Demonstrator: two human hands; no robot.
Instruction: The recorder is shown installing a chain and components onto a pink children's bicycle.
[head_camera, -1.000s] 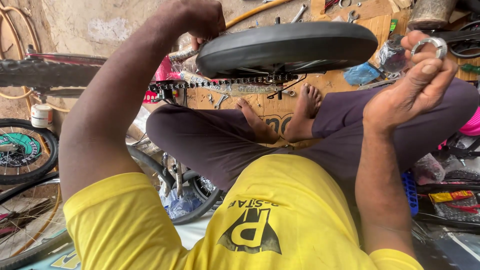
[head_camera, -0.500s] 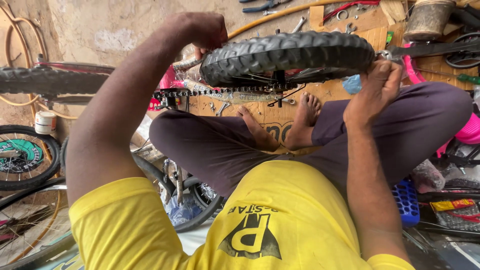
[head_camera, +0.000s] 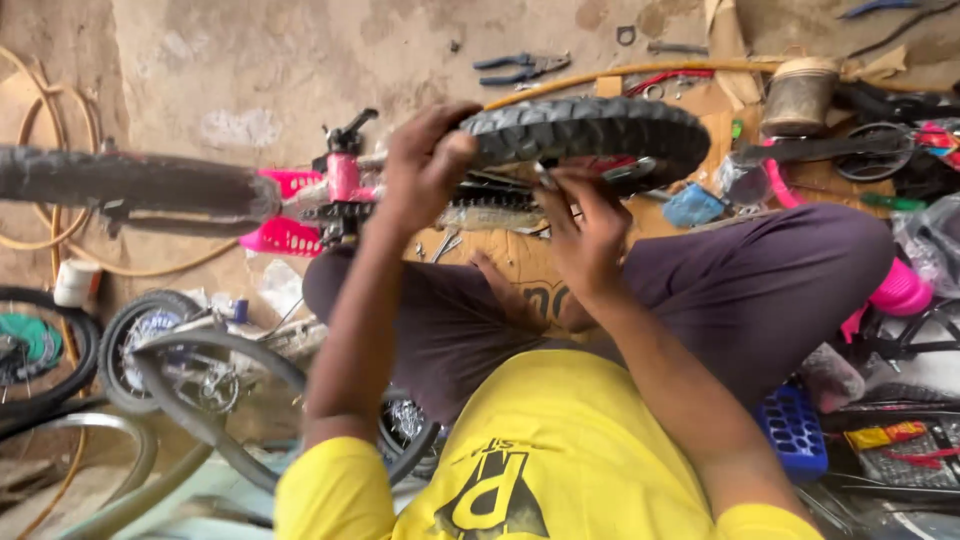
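Head cam: left hand (head_camera: 425, 165) grip closed on knobby tire (head_camera: 590, 130) edge, right hand (head_camera: 585, 235) pinching underneath, tight clearance.

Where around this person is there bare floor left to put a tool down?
Bare concrete lies above the pink bike frame, left of the pliers. The floor right of the knobby tyre, around the tin can, is cluttered; wheels crowd the lower left. Both hands work at the tyre.

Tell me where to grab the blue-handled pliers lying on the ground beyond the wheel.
Grip the pliers by the two blue handles, coming from above at their left end. They lie flat on the bare ground, handles pointing left and slightly spread, clear of the knobby tyre; the metal jaws point right.
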